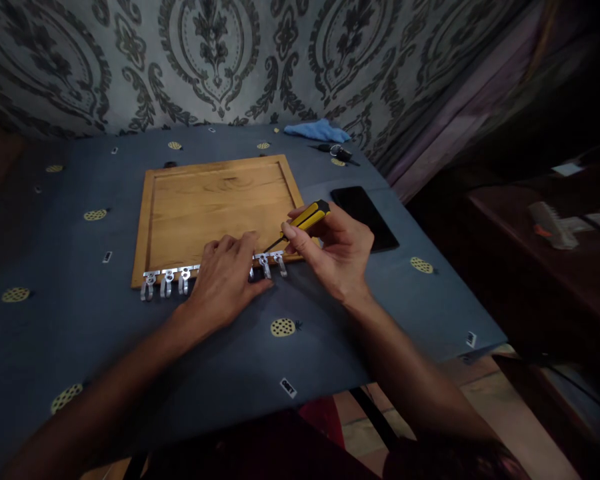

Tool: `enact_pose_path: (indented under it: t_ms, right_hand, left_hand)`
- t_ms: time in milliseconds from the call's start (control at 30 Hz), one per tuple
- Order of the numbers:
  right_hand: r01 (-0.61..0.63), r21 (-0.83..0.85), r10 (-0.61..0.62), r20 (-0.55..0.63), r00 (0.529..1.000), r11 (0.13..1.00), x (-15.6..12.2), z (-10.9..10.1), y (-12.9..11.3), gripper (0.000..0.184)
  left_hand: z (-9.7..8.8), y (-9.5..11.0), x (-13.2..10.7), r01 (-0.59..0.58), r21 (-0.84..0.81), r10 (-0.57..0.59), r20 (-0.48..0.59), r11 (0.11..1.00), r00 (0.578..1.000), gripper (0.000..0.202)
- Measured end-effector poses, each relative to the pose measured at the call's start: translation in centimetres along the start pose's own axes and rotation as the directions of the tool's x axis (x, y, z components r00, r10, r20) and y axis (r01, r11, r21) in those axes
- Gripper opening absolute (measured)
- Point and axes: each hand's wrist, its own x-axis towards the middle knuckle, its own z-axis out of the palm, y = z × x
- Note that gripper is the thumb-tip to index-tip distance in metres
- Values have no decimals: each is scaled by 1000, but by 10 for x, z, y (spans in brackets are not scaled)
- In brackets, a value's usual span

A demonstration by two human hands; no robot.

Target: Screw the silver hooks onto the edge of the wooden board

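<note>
A wooden board (215, 207) with a raised frame lies flat on the table. Along its near edge runs a metal hook rail (168, 274) with several silver double hooks. My left hand (225, 270) is laid over the middle of the rail, fingers on the board and thumb at the near side, pinning the two together. It hides part of the rail. My right hand (337, 250) is closed around a yellow and black screwdriver (307, 217). The tool is tilted, its shaft pointing down left to the rail near the right-hand hooks. Whether the tip sits in a screw is too small to tell.
A black phone or tablet (365, 217) lies right of the board. Behind it are a dark tool (337, 152) and a blue cloth (317, 130). A patterned curtain (220, 60) hangs behind the table (105, 333). To the right stands a dark reddish surface (520, 213) with small items.
</note>
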Motion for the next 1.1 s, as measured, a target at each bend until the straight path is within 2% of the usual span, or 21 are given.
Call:
enact_pose_path:
  t_ms: [167, 500, 867, 1100]
  right_hand:
    - [18, -17, -18, 25, 1000, 1000, -1, -1, 2, 23]
    - [12, -5, -12, 44, 999, 1000, -2, 0, 2, 27]
    - [-12, -14, 13, 89, 996, 1000, -2, 1, 4, 28]
    - [-57, 34, 52, 138, 989, 998, -1, 1, 2, 35]
  left_hand:
    - [1, 2, 2, -3, -27, 2, -15, 1000, 1000, 61]
    - [7, 1, 3, -31, -34, 31, -4, 999, 1000, 52]
    - [6, 1, 4, -29, -67, 28, -12, 997, 1000, 50]
    - [6, 1, 4, -22, -89, 20, -19, 996, 1000, 45]
